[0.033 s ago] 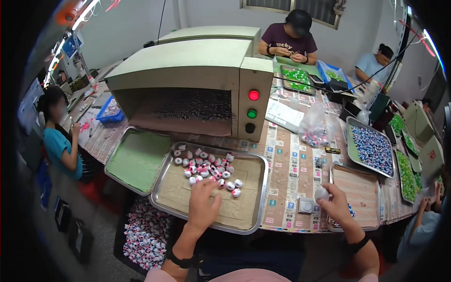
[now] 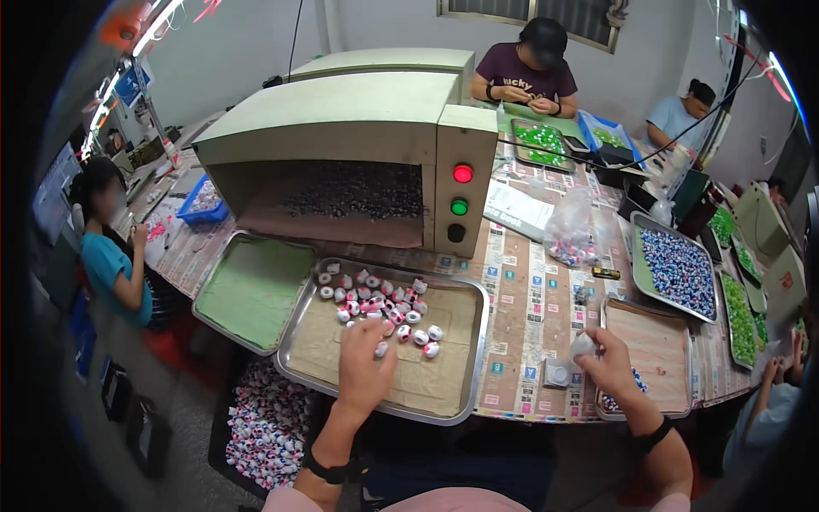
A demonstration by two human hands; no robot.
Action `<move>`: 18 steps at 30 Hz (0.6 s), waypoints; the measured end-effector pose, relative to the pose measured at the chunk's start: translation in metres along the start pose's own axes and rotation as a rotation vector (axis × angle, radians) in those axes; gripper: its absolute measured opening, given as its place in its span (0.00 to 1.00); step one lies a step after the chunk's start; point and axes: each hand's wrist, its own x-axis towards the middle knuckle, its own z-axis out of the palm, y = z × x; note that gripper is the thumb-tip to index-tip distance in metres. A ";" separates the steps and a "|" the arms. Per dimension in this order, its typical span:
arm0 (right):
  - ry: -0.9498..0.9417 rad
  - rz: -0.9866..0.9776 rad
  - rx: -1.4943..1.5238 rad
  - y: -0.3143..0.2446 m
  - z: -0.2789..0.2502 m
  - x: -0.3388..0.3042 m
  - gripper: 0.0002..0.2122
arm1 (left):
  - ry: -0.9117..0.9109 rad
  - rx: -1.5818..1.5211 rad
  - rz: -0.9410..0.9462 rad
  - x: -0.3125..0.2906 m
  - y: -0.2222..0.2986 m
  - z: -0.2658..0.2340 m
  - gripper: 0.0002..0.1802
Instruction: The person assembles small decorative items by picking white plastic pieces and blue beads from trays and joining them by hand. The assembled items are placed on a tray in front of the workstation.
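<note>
Now a small white piece (image 2: 380, 349) shows between thumb and forefinger of the left hand (image 2: 364, 369), lower centre, though I can't tell whether they're gripping it; the right hand (image 2: 609, 365), lower right, still pinches a white rounded object (image 2: 583, 345), slightly higher. Bare tan paper (image 2: 445, 328) runs right to the metal tray (image 2: 474, 369) rim, past rounded white pieces (image 2: 372, 302) splashed pink and black.
</note>
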 end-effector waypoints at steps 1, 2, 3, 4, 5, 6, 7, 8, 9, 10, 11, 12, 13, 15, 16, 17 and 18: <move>-0.004 -0.017 0.011 -0.002 0.003 0.011 0.19 | 0.052 0.066 -0.011 0.007 -0.005 -0.004 0.22; -0.006 -0.033 0.023 -0.002 0.006 0.022 0.19 | 0.074 0.105 -0.025 0.010 -0.012 -0.006 0.24; -0.006 -0.048 0.034 0.001 0.010 0.032 0.19 | 0.041 0.113 -0.042 0.011 -0.016 -0.009 0.24; 0.026 -0.063 -0.004 0.012 0.015 0.043 0.18 | 0.006 0.125 -0.057 0.011 -0.019 -0.012 0.24; 0.017 -0.038 0.021 0.011 0.018 0.049 0.18 | -0.028 0.136 -0.076 0.011 -0.021 -0.016 0.24; 0.009 -0.013 0.047 0.008 0.020 0.054 0.18 | -0.105 0.096 -0.088 0.008 -0.023 -0.018 0.26; 0.001 0.016 0.068 0.005 0.021 0.057 0.17 | -0.126 0.126 -0.070 0.005 -0.022 -0.017 0.27; -0.030 0.050 0.086 0.004 0.022 0.058 0.17 | -0.148 0.155 -0.049 0.001 -0.018 -0.017 0.27; -0.023 0.053 0.083 0.003 0.022 0.059 0.17 | -0.170 0.184 -0.026 0.000 -0.015 -0.016 0.28; -0.019 0.059 0.076 0.004 0.022 0.059 0.18 | -0.172 0.178 -0.006 -0.002 -0.012 -0.013 0.28; -0.013 0.066 0.069 0.005 0.021 0.058 0.19 | -0.168 0.179 -0.012 -0.003 -0.010 -0.010 0.28; 0.001 0.031 0.058 0.005 0.019 0.056 0.19 | -0.165 0.179 -0.015 -0.003 -0.007 -0.007 0.27; 0.009 -0.004 0.047 0.004 0.017 0.054 0.20 | -0.160 0.182 -0.024 -0.003 -0.005 -0.004 0.27; 0.051 -0.055 0.020 0.002 0.010 0.044 0.21 | -0.166 0.169 0.012 -0.002 -0.001 0.003 0.26; 0.082 -0.070 0.004 0.000 0.007 0.039 0.21 | -0.169 0.162 0.029 -0.002 0.000 0.006 0.26; 0.113 -0.086 -0.012 -0.002 0.002 0.032 0.22 | -0.195 0.107 0.016 -0.001 0.001 0.010 0.26; 0.122 -0.080 0.008 -0.004 -0.005 0.024 0.21 | -0.221 0.052 0.002 -0.001 0.003 0.014 0.25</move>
